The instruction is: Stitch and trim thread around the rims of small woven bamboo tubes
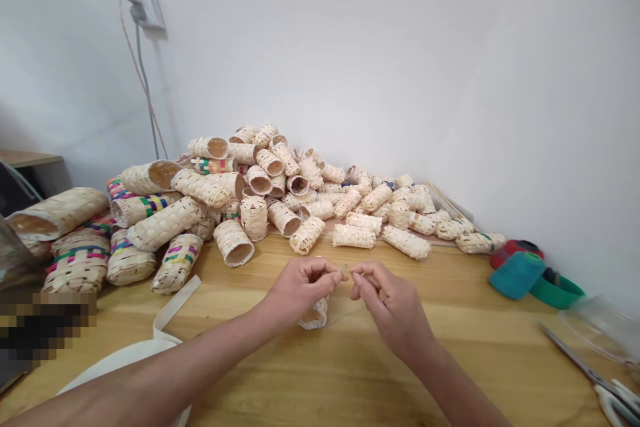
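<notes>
My left hand (309,283) and my right hand (387,300) meet above the middle of the table, fingertips almost touching. Each is closed in a pinch of thumb and forefinger. Between them shows a tiny, thin piece, too small to name. A faint line like a thread runs over the table below my right hand. Under my left hand lies a small woven basket tube (313,315), its pale stitched rim facing me and the rest hidden by the hand.
Woven tubes (260,180) are heaped along the wall, some with coloured bands. A white fabric strip (173,307) lies at left. On the right are a teal thread cone (517,275), a green tape roll (557,291), scissors (585,370) and a clear plastic piece (603,327).
</notes>
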Motion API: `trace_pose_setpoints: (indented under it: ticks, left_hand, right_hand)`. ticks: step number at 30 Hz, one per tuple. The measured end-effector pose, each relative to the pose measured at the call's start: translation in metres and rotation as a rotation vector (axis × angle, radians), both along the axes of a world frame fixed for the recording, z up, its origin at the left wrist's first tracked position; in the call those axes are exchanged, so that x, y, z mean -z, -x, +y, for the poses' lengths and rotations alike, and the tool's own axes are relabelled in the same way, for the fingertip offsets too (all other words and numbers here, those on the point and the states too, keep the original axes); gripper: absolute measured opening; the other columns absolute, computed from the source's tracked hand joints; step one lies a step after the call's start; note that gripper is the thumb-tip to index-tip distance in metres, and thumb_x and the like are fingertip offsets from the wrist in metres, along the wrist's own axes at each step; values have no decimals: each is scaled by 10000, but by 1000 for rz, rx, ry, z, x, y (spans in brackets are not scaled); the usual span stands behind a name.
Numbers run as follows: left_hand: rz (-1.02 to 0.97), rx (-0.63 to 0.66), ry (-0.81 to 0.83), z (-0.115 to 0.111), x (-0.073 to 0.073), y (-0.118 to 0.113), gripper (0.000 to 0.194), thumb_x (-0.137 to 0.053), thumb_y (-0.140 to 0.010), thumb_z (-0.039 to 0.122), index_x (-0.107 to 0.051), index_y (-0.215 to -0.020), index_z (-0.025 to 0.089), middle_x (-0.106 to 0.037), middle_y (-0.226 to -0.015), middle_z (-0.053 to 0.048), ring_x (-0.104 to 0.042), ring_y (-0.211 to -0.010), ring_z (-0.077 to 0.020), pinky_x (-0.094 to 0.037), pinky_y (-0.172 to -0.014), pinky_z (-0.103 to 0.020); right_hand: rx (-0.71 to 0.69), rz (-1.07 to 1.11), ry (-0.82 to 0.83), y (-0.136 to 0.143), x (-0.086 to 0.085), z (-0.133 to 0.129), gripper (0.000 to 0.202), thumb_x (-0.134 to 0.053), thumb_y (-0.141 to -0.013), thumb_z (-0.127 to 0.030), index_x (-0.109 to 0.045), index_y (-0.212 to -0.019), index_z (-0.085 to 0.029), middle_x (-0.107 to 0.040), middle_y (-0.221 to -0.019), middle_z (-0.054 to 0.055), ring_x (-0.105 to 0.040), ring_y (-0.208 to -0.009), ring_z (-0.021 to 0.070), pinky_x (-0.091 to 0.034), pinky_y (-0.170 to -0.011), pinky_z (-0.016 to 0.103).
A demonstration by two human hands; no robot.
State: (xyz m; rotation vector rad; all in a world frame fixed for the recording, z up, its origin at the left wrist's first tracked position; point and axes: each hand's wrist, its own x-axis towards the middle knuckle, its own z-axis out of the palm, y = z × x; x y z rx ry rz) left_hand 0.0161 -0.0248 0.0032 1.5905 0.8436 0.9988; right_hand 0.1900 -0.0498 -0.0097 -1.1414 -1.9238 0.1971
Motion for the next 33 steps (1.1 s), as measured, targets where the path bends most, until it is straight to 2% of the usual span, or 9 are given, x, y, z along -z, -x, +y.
trace_pose_setpoints:
  ticks: [4, 7, 10, 17, 33]
  left_hand:
    - [35, -139, -178, 1, 0, 1, 198, -588, -770, 312, -672, -830, 143, -602, -759, -27, -509, -680, -136, -392, -614, -232]
    - [37, -205, -307, 0, -1, 2, 150, -613, -760, 270, -680, -824, 153, -619, -843, -50, -545, -804, -170, -423, -746, -272]
    - [42, -202, -365, -1, -2, 2, 121, -618, -763, 253, -686, -780, 155, -625, -813, -50, -557, -810, -175, -422, -767, -278]
    - [107, -164, -328, -2, -2, 3, 191, -575, -800, 266, -653, -675, 144, -642, -705, -40, -557, -701, -161, -412, -686, -256]
    - [42, -126, -182, -2, 0, 3, 172, -598, -780, 271, -707, -759, 139, -685, -764, -46, -573, -722, -161, -420, -678, -239]
  right_hand:
    - [-9, 8, 17, 0, 0, 0, 146, -440, -916, -254, -580, -914, -210, -658, -643, -28, -597, -553, 125, -418, -542, 206]
    - [-26, -6, 9, 0, 0, -1, 151, -440, -921, -255, -584, -918, -211, -654, -643, -28, -597, -558, 120, -417, -542, 202]
    - [-27, -31, -16, 1, -1, -2, 155, -444, -922, -255, -592, -918, -211, -651, -641, -28, -594, -552, 115, -416, -537, 200]
    - [-42, -56, -59, 1, -2, -1, 158, -454, -919, -231, -609, -928, -203, -655, -643, -23, -597, -569, 115, -411, -550, 211]
    - [-51, -78, -65, -1, 2, -2, 146, -469, -921, -216, -614, -939, -208, -657, -669, -28, -595, -590, 117, -402, -581, 223]
